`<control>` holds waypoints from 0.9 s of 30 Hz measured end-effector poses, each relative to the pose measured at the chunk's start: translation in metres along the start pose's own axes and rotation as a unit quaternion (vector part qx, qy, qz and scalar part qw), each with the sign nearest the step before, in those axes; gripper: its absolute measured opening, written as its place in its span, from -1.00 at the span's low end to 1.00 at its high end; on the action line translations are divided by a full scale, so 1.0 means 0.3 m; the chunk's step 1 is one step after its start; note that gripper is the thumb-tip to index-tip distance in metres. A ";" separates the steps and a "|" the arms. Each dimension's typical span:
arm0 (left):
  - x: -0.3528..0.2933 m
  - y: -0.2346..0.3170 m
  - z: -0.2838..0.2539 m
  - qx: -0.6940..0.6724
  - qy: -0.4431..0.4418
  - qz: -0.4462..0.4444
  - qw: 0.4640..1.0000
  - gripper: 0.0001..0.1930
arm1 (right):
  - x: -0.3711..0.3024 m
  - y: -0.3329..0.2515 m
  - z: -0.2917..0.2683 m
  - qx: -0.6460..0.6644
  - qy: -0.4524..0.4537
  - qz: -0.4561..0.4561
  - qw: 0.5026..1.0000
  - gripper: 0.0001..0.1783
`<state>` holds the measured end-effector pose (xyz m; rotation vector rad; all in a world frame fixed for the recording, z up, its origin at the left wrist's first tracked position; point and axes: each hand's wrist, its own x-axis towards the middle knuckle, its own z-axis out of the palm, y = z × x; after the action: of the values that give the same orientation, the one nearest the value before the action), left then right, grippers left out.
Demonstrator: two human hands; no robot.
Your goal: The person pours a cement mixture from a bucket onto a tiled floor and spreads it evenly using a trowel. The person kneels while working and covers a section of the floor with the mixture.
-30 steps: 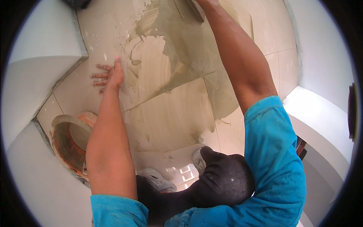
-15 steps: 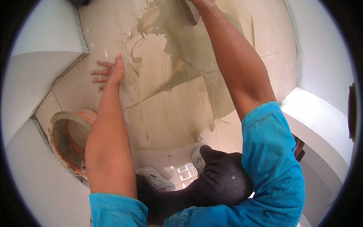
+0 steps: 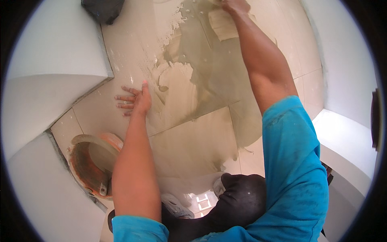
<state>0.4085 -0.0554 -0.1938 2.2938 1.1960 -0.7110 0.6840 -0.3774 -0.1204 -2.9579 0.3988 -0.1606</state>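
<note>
My left hand (image 3: 137, 100) rests on the beige tiled floor (image 3: 96, 105), fingers spread and nothing in it. To its right, a wet greenish-grey paste (image 3: 217, 72) lies over the tiles, thick in some patches and thinly smeared in others, with joint lines showing through. My right hand (image 3: 237, 5) reaches far forward at the top edge, its fingers closed. The flat float it grips is almost wholly cut off by the edge of the picture; the earlier picture shows more of it.
An orange-brown bucket (image 3: 83, 166), stained and holding some grey mix, stands left of my left forearm. White walls (image 3: 44, 105) bound the floor on the left, with another white wall (image 3: 342, 56) on the right. A black object (image 3: 105, 11) lies far left. My knee and shoes are close below.
The view has shifted, so the floor and bucket appear lower and farther right. My right hand and the float have moved forward and right over the paste. My left hand stays spread on the floor.
</note>
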 end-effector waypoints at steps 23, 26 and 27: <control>0.273 -0.024 0.078 -0.065 0.029 0.051 0.996 0.15 | -0.598 -0.024 0.127 0.077 -0.020 -0.437 0.896 -0.68; 0.290 0.002 0.030 -0.058 0.056 0.024 0.996 0.14 | -1.008 0.166 -0.100 0.100 0.059 -0.503 0.856 -0.61; 0.272 0.008 0.041 -0.059 0.049 0.018 0.997 0.13 | -1.128 0.228 -0.149 0.074 0.070 -0.525 0.845 -0.58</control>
<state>0.4476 -0.0148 -0.2539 2.2678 1.2040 -0.5063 0.3366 -0.3571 -0.1167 -2.6431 -1.1945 -0.4868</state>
